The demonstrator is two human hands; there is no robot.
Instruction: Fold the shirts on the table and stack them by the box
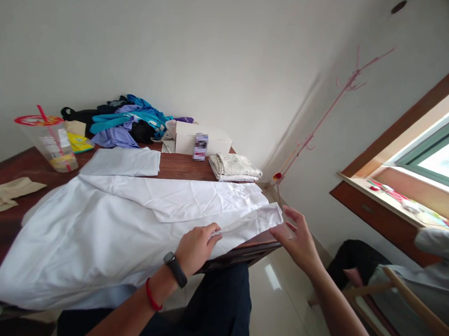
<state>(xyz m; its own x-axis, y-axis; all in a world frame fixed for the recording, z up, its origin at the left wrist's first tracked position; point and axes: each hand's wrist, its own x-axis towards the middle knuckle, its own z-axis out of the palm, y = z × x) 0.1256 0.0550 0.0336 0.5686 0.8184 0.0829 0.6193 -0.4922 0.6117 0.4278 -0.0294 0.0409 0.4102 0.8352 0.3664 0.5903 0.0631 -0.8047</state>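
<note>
A large white garment [111, 229] lies spread over the dark wooden table [179, 169], its right end reaching the table's corner. My left hand [197, 247], with a black wristband and a red cord on the wrist, rests on the garment's near edge with the fingers curled, pinching the cloth. My right hand [298, 237] hovers just past the table's right corner, fingers spread, beside the garment's end and holding nothing.
At the back of the table lie a heap of blue, purple and black clothes [126, 122], a white box [202, 138] and a folded pale cloth [235, 167]. A plastic cup with a red straw [52, 142] stands at left. A wooden chair [400, 299] with clothes is at right.
</note>
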